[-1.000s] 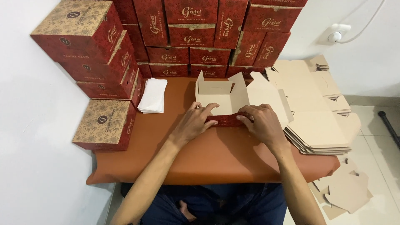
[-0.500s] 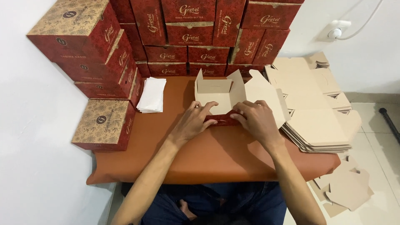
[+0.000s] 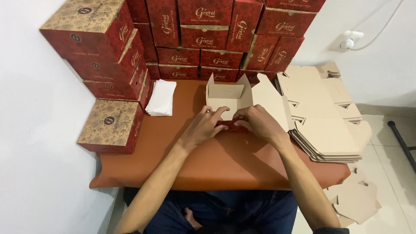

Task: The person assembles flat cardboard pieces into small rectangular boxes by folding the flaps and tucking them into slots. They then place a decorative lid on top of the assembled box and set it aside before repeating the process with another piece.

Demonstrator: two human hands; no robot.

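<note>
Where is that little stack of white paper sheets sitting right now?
In the head view, the stack of white sheets lies on the brown table, on the person's left, beside the red boxes and left of the half-folded carton.

Head view, steeply down; close

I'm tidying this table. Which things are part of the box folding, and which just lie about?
In use: half-folded box, left hand, right hand, stack of flat blanks.
Lying about: white paper stack, finished red boxes, scraps on floor, wall socket.
</note>
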